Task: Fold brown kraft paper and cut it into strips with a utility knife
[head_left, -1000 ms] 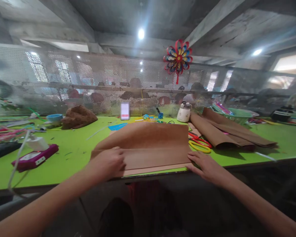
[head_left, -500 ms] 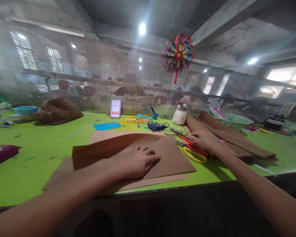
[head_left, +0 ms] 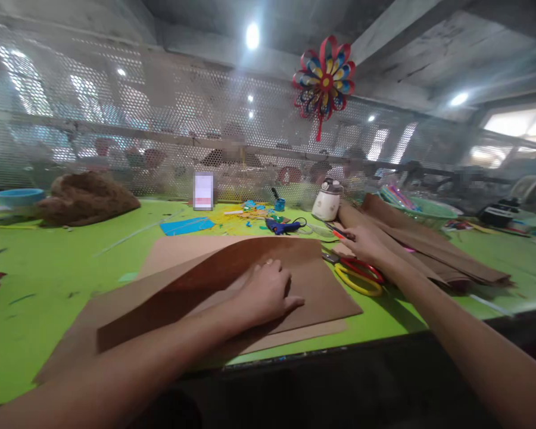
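Observation:
My left hand [head_left: 268, 292] presses down on a brown sheet [head_left: 326, 292], fingers apart, holding nothing. The sheet's far left part curls up in a fold behind that hand and wrist. Paler tan sheets [head_left: 174, 250] lie underneath it. Out to the right, my right hand [head_left: 364, 244] is closed around a slim orange-and-black tool [head_left: 339, 233], whose exact kind I cannot make out. Just below this hand, scissors [head_left: 360, 280] with one yellow and one red handle loop rest on the green table, blades beside the sheet's right edge.
A blue glue gun [head_left: 283, 226], a white bottle [head_left: 327, 201] and yellow scraps [head_left: 232, 220] lie toward the back. Folded brown sheets [head_left: 429, 250] lie right. A brown bundle [head_left: 87, 199], blue bowl [head_left: 20, 196] and phone [head_left: 203, 190] stand left. The table's dark front edge [head_left: 295, 357] is close.
My right hand has picked the orange-and-black tool up from beside the scissors. My left hand has spread its thumb and shifted slightly right; the sheet's fold has moved nearer me.

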Demonstrator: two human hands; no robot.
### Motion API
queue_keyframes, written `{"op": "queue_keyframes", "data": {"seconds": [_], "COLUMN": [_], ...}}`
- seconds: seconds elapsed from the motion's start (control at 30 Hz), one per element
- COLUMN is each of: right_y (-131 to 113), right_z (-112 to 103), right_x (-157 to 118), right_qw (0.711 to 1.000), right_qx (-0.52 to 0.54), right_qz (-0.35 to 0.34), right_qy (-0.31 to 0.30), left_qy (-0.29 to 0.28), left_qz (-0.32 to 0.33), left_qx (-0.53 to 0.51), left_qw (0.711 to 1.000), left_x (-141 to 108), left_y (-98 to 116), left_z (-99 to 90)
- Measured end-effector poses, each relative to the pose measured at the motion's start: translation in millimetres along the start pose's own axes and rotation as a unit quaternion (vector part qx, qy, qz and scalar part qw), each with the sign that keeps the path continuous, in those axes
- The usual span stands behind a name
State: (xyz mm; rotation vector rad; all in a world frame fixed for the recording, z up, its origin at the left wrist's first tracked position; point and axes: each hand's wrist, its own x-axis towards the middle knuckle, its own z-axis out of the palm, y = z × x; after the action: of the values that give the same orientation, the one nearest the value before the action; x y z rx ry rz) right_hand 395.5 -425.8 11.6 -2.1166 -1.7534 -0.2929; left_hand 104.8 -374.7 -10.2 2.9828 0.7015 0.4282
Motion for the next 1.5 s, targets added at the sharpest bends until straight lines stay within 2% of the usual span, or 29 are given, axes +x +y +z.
{"op": "queue_keyframes", "data": {"seconds": [0.13,0.23,0.33,0.43,0.63,0.73,0.83,0.9,1.1,1.37,1.5], "right_y": [-1.0,9.6,25.2,32.8,28.2,31.0,35.1,36.1,35.1,42.1,42.7], "right_z": [-29.6,-35.6,-34.7,-36.4,-50.5,-56.8,-59.9,-59.5,-55.5,-62.9,-60.3], "right_x": [-60.3,-99.9,-120.8,-130.0,-146.6,-152.1,-154.8,-157.0,-167.8,-179.4,-181.0], "right_qw": [0.998,0.990,0.989,0.989,0.970,0.963,0.957,0.956,0.959,0.952,0.956], "right_qx": [0.014,0.033,0.037,0.045,0.111,0.134,0.147,0.154,0.159,0.185,0.186], "right_qz": [-0.040,-0.068,-0.063,-0.068,-0.092,-0.091,-0.091,-0.085,-0.081,-0.075,-0.070], "right_qy": [-0.054,-0.117,-0.128,-0.127,-0.198,-0.215,-0.234,-0.234,-0.220,-0.232,-0.215], "left_qy": [-0.026,-0.038,-0.021,-0.001,0.022,0.044,0.025,-0.007,-0.093,-0.116,-0.112], "left_qz": [-0.018,-0.003,0.031,0.060,0.080,0.135,0.207,0.226,0.220,0.224,0.199], "left_qx": [-0.106,-0.150,-0.173,-0.191,-0.167,-0.144,-0.109,-0.088,-0.047,-0.020,-0.045], "left_qw": [0.994,0.988,0.984,0.980,0.982,0.979,0.972,0.970,0.970,0.967,0.973], "left_x": [1.3,0.9,0.0,-0.9,-0.6,-0.6,-1.1,-2.2,-11.9,-19.0,-17.7], "left_y": [-7.0,-9.8,-11.9,-15.4,-21.2,-18.8,-14.2,-10.3,3.6,7.9,8.0], "left_z": [2.4,1.3,0.5,2.2,8.9,10.4,8.0,3.5,-11.0,-10.3,-10.8]}}
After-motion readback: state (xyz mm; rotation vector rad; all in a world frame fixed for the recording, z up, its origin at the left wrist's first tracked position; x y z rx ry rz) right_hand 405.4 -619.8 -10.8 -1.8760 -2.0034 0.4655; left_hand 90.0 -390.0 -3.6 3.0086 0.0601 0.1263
